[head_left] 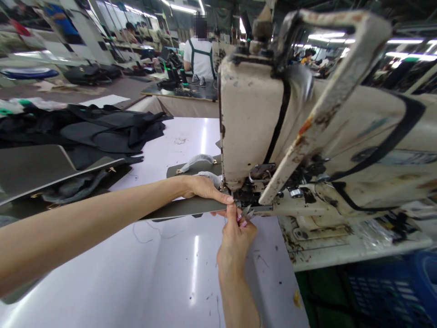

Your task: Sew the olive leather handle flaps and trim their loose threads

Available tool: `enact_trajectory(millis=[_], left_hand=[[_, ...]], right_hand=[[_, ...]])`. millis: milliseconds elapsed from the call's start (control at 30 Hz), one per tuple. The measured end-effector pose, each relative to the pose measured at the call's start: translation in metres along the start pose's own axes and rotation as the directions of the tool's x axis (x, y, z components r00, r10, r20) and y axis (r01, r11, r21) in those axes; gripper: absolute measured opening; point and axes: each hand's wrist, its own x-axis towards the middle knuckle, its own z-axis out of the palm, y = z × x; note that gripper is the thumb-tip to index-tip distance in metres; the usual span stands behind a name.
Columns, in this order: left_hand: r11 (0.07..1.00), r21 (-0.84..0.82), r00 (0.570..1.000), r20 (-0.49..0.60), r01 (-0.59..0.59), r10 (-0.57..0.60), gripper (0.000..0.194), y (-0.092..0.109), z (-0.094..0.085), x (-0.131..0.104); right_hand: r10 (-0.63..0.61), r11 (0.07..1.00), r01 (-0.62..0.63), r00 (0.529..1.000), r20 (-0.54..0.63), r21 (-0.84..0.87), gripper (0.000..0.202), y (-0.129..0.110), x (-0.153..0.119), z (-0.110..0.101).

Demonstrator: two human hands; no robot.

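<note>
My left hand (206,187) lies at the right end of a dark grey bag panel (184,207), thumb on top, gripping its edge beside the sewing machine (252,109). My right hand (235,239) is closed around small scissors (246,215), their blades pointing up and right. Its thumb and index finger meet the left thumb tip at the panel edge, under the machine head. A bag handle wrapped in clear plastic (198,160) is fixed with gold-coloured fittings just behind the left hand. The needle area is mostly hidden.
Black cut pieces (102,132) are heaped at the left, with another grey panel (34,171) in front. Loose threads (160,230) lie on the white table (164,282). A blue basket (385,291) stands low right. Another person (202,57) sits further back.
</note>
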Motion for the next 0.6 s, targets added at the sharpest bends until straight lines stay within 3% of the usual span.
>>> enact_trajectory(millis=[100, 167, 267, 367, 433, 600], left_hand=[[0.966, 0.188, 0.963, 0.169, 0.179, -0.211, 0.032, 0.001, 0.003, -0.004], [0.948, 0.248, 0.938, 0.234, 0.199, -0.258, 0.034, -0.002, 0.004, -0.007], [0.950, 0.269, 0.926, 0.292, 0.160, -0.238, 0.037, -0.010, 0.004, -0.013], [0.975, 0.209, 0.935, 0.327, 0.074, -0.141, 0.041, -0.024, 0.005, -0.022], [0.990, 0.138, 0.955, 0.285, 0.040, -0.078, 0.043, -0.034, 0.008, -0.030], [0.990, -0.128, 0.998, 0.040, 0.060, -0.055, 0.045, -0.053, 0.031, -0.053]], right_hand=[[-0.020, 0.999, 0.020, 1.000, -0.021, 0.033, 0.038, -0.001, 0.000, 0.004], [-0.026, 0.998, 0.028, 0.999, -0.028, 0.062, 0.034, -0.003, 0.000, 0.006], [0.009, 0.994, -0.005, 0.999, -0.037, 0.109, 0.029, -0.008, -0.001, 0.007], [0.040, 0.997, -0.035, 0.997, -0.069, 0.072, 0.028, -0.011, -0.002, 0.005], [0.034, 0.999, -0.031, 0.997, -0.076, 0.037, 0.028, -0.010, -0.002, 0.002], [0.001, 0.999, -0.003, 0.999, -0.041, -0.049, 0.034, -0.006, 0.001, -0.009]])
